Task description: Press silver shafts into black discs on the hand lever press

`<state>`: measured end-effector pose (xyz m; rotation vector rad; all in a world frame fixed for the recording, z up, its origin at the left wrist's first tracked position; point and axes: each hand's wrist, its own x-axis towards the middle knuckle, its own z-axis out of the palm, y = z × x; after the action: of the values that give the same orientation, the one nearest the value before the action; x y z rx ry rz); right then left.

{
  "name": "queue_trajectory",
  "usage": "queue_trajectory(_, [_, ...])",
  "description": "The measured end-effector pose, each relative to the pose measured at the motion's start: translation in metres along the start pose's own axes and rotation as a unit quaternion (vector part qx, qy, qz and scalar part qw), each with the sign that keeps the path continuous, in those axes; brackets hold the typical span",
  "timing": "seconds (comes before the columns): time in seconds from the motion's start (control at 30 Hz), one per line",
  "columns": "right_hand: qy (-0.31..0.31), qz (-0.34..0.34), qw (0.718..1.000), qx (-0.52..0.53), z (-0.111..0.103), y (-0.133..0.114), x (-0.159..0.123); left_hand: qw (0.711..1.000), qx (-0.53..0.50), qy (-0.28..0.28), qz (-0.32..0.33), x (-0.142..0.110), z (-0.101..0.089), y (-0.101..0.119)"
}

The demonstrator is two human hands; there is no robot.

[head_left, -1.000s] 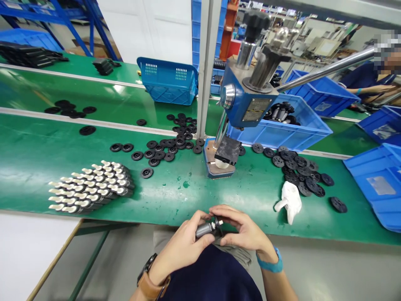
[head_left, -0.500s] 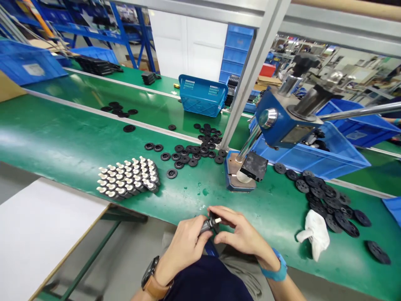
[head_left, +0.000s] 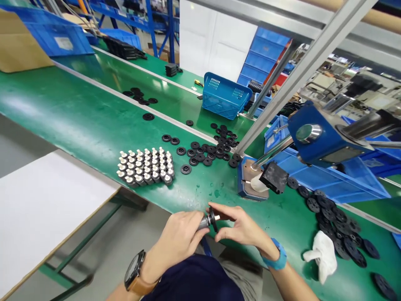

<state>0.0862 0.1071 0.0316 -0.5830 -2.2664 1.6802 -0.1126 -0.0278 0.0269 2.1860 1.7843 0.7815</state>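
Was a glossy green table (head_left: 72, 104), crossed lengthwise by a pale rail (head_left: 125, 98). Bore a packed block of upright white-tipped cylinders (head_left: 145, 167), scattered black discs (head_left: 207, 161), a blue press (head_left: 328, 140) and, beside more discs at the right, a crumpled white cloth (head_left: 324, 255). Beyond the rail, carried a turquoise basket (head_left: 219, 104) and further discs.

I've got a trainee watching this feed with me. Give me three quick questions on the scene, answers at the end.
1. Multiple choice: what is the left hand gripping?
A) a white cloth
B) a dark cylinder
C) a teal basket

2. True or false: the right hand is on the arm with the blue wristband.

3. Fill in: as the wearer sees it, the group of white-tipped parts stands to the ____ of the blue press.

Key: 1 B; 2 true; 3 left
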Motion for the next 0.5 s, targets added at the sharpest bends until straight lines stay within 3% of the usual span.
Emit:
queue_trajectory(0.17, [-0.001,-0.050,0.998,-0.030,0.005,0.002,-0.001,0.999,-0.041,-0.010,-0.008,-0.003,0.006,0.001])
queue_trajectory(0.3, [-0.013,-0.074,0.995,-0.072,0.007,-0.003,0.007,0.990,-0.120,-0.016,-0.068,-0.008,0.012,-0.009])
queue_trajectory(0.4, [-0.054,-0.079,0.992,-0.085,0.004,-0.006,0.032,0.964,-0.225,0.031,-0.136,-0.013,0.022,-0.021])
queue_trajectory(0.5, [-0.041,-0.052,0.991,-0.115,0.002,0.000,0.077,0.907,-0.353,0.128,-0.189,-0.017,0.035,-0.029])
